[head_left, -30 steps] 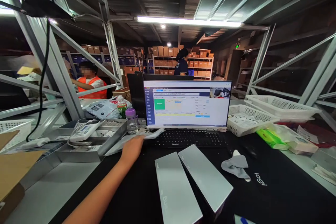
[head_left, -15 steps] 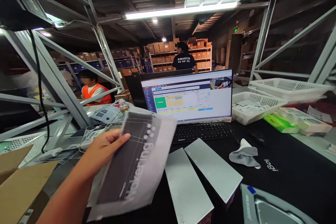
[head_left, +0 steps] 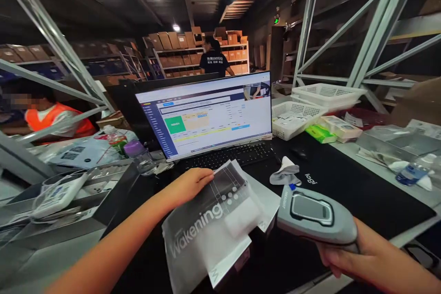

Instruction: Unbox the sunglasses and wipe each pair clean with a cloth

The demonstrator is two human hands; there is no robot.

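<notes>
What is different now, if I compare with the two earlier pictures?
The left hand has lifted the plastic bag from left of the keyboard and brought it rightward, over part of the pale boxes. The scanner, only an edge at first, has come well into view, held by the right hand, unseen before. Nothing was let go. The grey cloth and keyboard stayed in place.

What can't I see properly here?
Head view: the handle of the scanner, hidden by its body and the right hand.
Head view: parts of the pale boxes, covered by the printed bag.
Head view: words on the screen, too tiny to read.
Head view: the left arm, cut off by the bottom edge.
</notes>
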